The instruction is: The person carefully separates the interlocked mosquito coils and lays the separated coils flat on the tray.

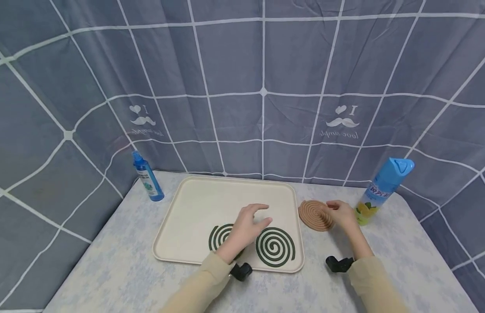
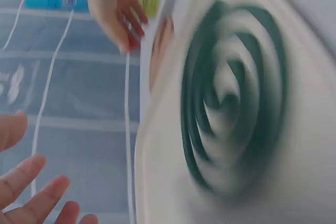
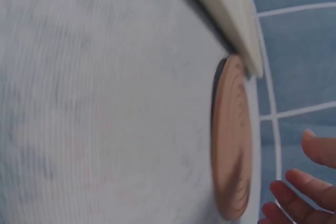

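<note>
My left hand (image 1: pixel 246 228) hovers over the cream tray (image 1: pixel 203 200), fingers spread and thumb apart, holding nothing. Beneath that forearm lies a green mosquito coil (image 1: pixel 213 239), partly covered by it. A second green mosquito coil (image 1: pixel 274 247) rests flat in the tray's near right corner; it looks blurred in the left wrist view. Just right of the tray is a brown mosquito coil (image 1: pixel 313 215) on the table, a dark layer showing along its underside in the right wrist view. My right hand (image 1: pixel 343 215) is at its right edge, with loosely bent fingers (image 3: pixel 310 190) apart from the coil there.
A blue and yellow spray can (image 1: pixel 379 191) stands close behind the right hand. At the far left, a blue spray bottle (image 1: pixel 148 178) stands beside the tray. A grey-blue curtain (image 1: pixel 234 117) with white lines hangs along the back of the pale marbled table (image 1: pixel 121 265).
</note>
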Available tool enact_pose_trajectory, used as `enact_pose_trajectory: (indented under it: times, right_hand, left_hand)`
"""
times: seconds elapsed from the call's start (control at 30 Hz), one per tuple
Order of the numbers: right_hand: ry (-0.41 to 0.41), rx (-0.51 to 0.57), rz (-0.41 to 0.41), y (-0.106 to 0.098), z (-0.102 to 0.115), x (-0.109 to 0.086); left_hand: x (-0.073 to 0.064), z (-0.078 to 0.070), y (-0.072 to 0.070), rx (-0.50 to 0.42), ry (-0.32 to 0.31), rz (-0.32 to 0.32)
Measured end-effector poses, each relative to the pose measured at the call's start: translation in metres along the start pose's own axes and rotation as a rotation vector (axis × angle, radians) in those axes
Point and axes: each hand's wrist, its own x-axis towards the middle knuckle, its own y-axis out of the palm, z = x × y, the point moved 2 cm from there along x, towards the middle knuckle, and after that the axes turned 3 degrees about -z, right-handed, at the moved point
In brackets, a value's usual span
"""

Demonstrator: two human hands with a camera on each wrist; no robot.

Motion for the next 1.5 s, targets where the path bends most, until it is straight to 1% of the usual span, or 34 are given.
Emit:
enact_pose_trajectory:
  times: [0.03,0.07,0.1,0.2,0.27,0.33,0.4,0.47,0.57,0.63,0.7,0.8,0.9,0.97,1.0,1.1,1.2,1.23,1.3,1.43,1.5]
  right_hand:
    - [0.010,-0.004,0.007,0.001,-0.003,0.002]
    - [0.015,-0.009,0.013,0.002,-0.006,0.003]
    - [0.021,-0.013,0.022,0.003,-0.009,0.005]
    - [0.023,-0.028,0.036,0.009,-0.014,0.007]
    - [0.009,-0.051,0.030,0.013,-0.013,0.007]
    - [-0.007,-0.078,0.022,0.017,-0.011,0.008]
    - [-0.017,-0.114,0.014,0.020,-0.009,0.009]
    - [-0.024,-0.153,0.009,0.025,-0.007,0.011]
    - [-0.026,-0.203,0.006,0.029,-0.005,0.013]
    - [-0.029,-0.216,0.006,0.032,-0.004,0.015]
    - [-0.028,-0.222,0.011,0.032,-0.003,0.016]
    - [-0.017,-0.213,0.012,0.031,-0.003,0.017]
    - [-0.003,-0.180,0.004,0.029,-0.004,0.019]
    - [0.016,-0.111,0.004,0.028,-0.005,0.020]
    - [0.028,-0.071,0.002,0.027,-0.006,0.021]
    - [0.074,0.084,-0.012,0.028,-0.009,0.022]
    - [0.127,0.231,-0.018,0.030,-0.015,0.023]
    - [0.151,0.278,-0.016,0.030,-0.017,0.023]
    - [0.196,0.344,-0.005,0.030,-0.021,0.022]
    - [0.258,0.417,0.018,0.025,-0.025,0.020]
    - [0.249,0.421,0.009,0.019,-0.022,0.019]
  left_hand:
    - [0.007,-0.006,0.009,-0.008,-0.001,0.018]
    - [0.014,-0.011,0.019,-0.004,0.013,0.033]
    - [0.021,-0.016,0.029,0.009,0.009,0.047]
    - [0.038,-0.026,0.061,0.090,0.001,0.071]
    - [0.046,-0.027,0.081,0.171,-0.005,0.088]
    - [0.053,-0.026,0.098,0.266,-0.009,0.092]
    - [0.057,-0.024,0.110,0.379,0.004,0.099]
    - [0.061,-0.022,0.117,0.488,0.020,0.097]
    - [0.064,-0.021,0.122,0.627,0.030,0.117]
    - [0.066,-0.021,0.124,0.693,0.033,0.133]
    - [0.068,-0.021,0.126,0.738,0.027,0.154]
    - [0.071,-0.019,0.129,0.756,0.013,0.160]
    - [0.075,-0.017,0.132,0.744,-0.004,0.152]
    - [0.075,-0.017,0.133,0.736,-0.014,0.153]
    - [0.077,-0.012,0.137,0.731,0.002,0.131]
    - [0.076,-0.012,0.139,0.688,0.008,0.127]
    - [0.076,-0.012,0.143,0.671,0.011,0.126]
    - [0.075,-0.016,0.140,0.665,-0.001,0.141]
    - [0.076,-0.017,0.143,0.667,0.000,0.141]
    - [0.078,-0.020,0.145,0.629,0.007,0.137]
    - [0.079,-0.023,0.145,0.594,0.025,0.126]
